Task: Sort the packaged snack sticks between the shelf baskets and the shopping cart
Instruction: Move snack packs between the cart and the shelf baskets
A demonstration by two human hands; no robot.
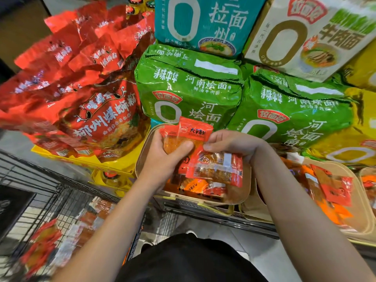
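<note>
My left hand (164, 157) grips a small stack of red snack stick packets (188, 132) above a tan shelf basket (243, 197). My right hand (230, 144) pinches the corner of another red packet (216, 168) that hangs over the same basket. More packets (195, 186) lie inside that basket. A second tan basket (345, 169) to the right holds several red and orange packets (333, 190). The black wire shopping cart (40, 200) stands at the lower left with several packets (42, 245) in it.
Large green noodle bags (189, 88) and red noodle bags (97, 110) are stacked right behind the baskets. Teal and white noodle packs (203, 23) stand above them. Yellow trays (114, 161) sit under the red bags. The metal shelf edge (213, 215) runs below the baskets.
</note>
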